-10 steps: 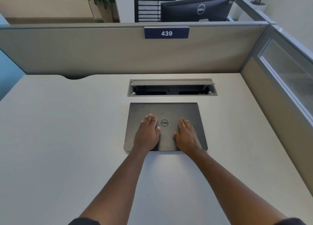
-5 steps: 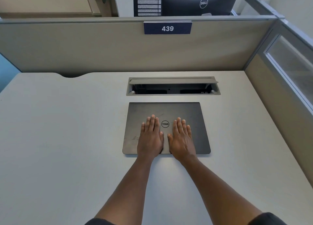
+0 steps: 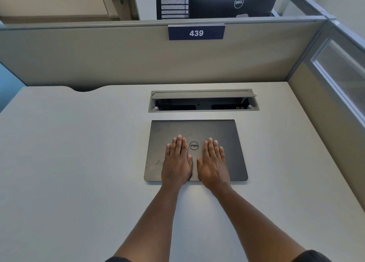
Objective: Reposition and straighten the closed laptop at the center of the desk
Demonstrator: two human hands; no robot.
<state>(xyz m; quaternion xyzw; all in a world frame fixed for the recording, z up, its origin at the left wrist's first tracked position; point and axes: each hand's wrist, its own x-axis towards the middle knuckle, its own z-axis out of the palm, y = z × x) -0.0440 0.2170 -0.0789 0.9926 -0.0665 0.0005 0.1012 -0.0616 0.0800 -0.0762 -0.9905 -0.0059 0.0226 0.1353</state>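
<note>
Pale desk [image 3: 75,163] fills view, partition [image 3: 98,58] along far edge. Closed dark laptop [image 3: 227,135] lies flat at desk centre, edges square to desk, just near of open cable tray [image 3: 203,109]. Left hand [image 3: 177,162] and right hand [image 3: 214,164] both flat on lid, palms down, fingers straight and together, gripping nothing; thumbs nearly meet below round logo [image 3: 194,145]. Blue sign [image 3: 196,32] reading 439 on partition.
</note>
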